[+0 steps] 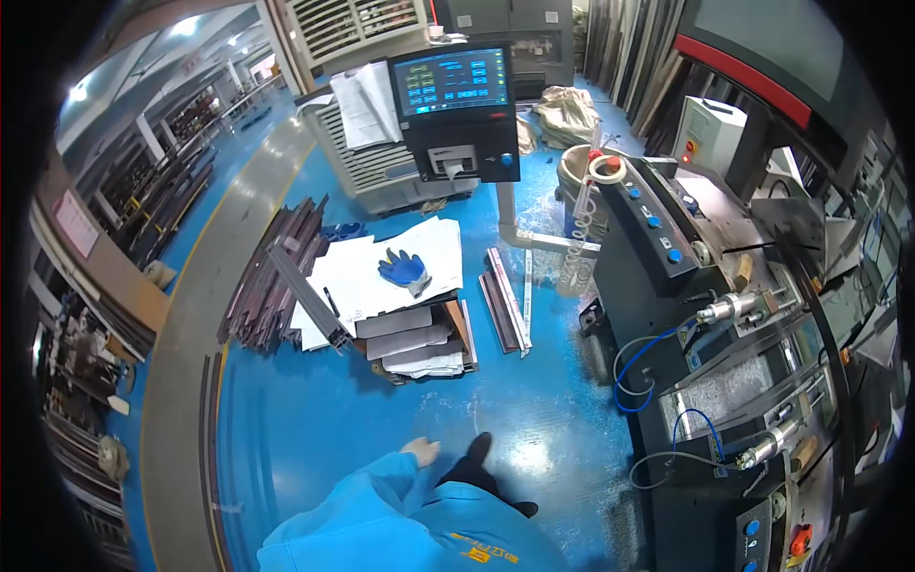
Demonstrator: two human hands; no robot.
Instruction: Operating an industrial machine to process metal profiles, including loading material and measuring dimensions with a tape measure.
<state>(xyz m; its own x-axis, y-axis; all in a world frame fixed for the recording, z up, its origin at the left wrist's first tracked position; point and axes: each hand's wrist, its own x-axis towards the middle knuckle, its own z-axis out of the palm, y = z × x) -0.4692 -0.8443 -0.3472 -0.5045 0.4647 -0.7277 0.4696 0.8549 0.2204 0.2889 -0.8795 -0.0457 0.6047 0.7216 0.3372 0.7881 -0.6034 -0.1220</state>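
My left hand (420,450), at the end of a bright blue sleeve, hangs low over the floor in front of my body. Its fingers look loosely curled, and nothing shows in them. My right hand is out of sight. Ahead of the left hand, beyond a gap of floor, stands a low stack topped with white paper sheets (440,244). A blue and light grey work glove (405,271) lies on the sheets. Left of it are a dark pen (331,301) and a long grey metal profile (307,294) lying slantwise across the paper.
On the right runs a dark machine (629,257) with blue buttons, pneumatic cylinders (732,307) and looping blue hoses. A control screen (453,81) stands ahead on a post. Brown profiles (272,272) are piled left of the papers; several strips (505,300) lie right of them.
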